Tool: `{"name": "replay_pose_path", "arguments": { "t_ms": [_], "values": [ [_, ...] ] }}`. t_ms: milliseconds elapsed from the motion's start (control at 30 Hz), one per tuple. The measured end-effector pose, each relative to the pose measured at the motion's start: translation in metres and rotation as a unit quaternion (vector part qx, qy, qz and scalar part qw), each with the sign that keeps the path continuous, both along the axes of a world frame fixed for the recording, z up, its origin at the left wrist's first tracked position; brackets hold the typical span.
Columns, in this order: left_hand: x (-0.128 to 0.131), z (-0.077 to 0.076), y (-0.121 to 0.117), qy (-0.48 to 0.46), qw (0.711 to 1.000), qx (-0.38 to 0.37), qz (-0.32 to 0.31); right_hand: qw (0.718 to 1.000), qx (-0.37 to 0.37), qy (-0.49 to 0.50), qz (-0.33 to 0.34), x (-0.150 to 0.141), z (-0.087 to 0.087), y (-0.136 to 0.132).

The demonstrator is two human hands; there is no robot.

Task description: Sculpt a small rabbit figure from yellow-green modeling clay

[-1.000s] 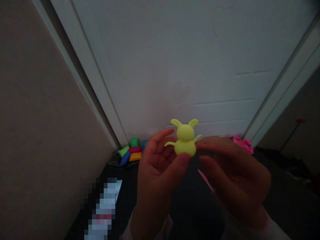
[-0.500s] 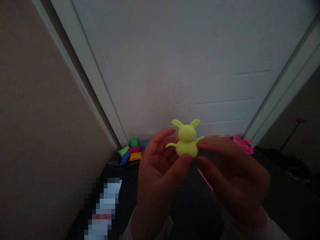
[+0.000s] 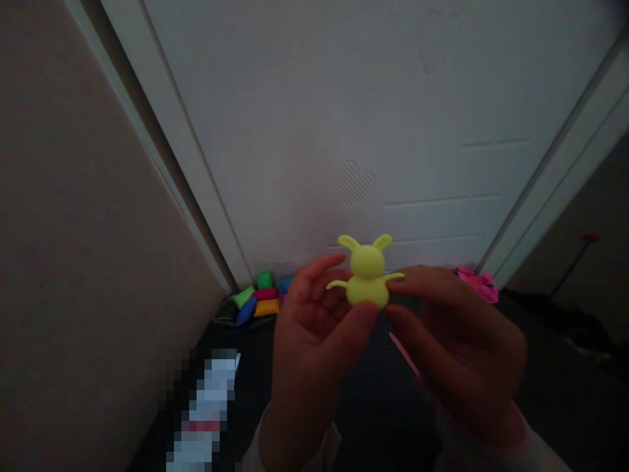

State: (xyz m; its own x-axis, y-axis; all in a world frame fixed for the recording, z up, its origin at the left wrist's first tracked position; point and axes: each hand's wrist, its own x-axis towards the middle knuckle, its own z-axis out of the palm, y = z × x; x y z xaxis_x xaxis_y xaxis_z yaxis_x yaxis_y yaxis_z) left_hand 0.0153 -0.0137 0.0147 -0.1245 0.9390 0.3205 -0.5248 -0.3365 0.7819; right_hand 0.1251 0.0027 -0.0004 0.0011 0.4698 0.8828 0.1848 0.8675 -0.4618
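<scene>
A small yellow clay figure [image 3: 366, 275] with two ears and two thin arms stands upright between my hands, in front of a white door. My left hand [image 3: 309, 328] pinches its round body between thumb and fingers. My right hand [image 3: 457, 341] is at the figure's right side, its fingertips touching the thin right arm. A thin pink stick [image 3: 403, 353] shows under my right hand, and I cannot tell whether that hand holds it.
The white door [image 3: 354, 131] with embossed hearts fills the background, a beige wall [image 3: 73, 262] at left. Several coloured clay packs [image 3: 258, 298] lie on the dark floor by the door. A pink clay lump [image 3: 476, 283] lies at right.
The figure and both hands stay almost still. My right fingertips have shifted slightly at the figure's right arm, which now points more level.
</scene>
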Motion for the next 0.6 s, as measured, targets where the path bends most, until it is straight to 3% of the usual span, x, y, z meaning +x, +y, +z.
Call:
{"name": "replay_pose_path", "arguments": {
  "t_ms": [233,433,600],
  "values": [
    [-0.0024,-0.0068,0.0065,-0.007,0.998,0.056,-0.024,1.0,-0.006,0.002,-0.005,0.0005,-0.0011,0.001],
    [-0.0056,-0.0097,0.0093,0.005,0.996,0.079,-0.026,0.988,-0.066,0.118,0.078,0.0019,-0.0038,0.0031],
    [-0.0056,-0.0091,0.0085,0.002,0.997,0.071,-0.042,0.969,-0.158,0.127,0.145,0.0038,-0.0012,0.0026]
  ]
}}
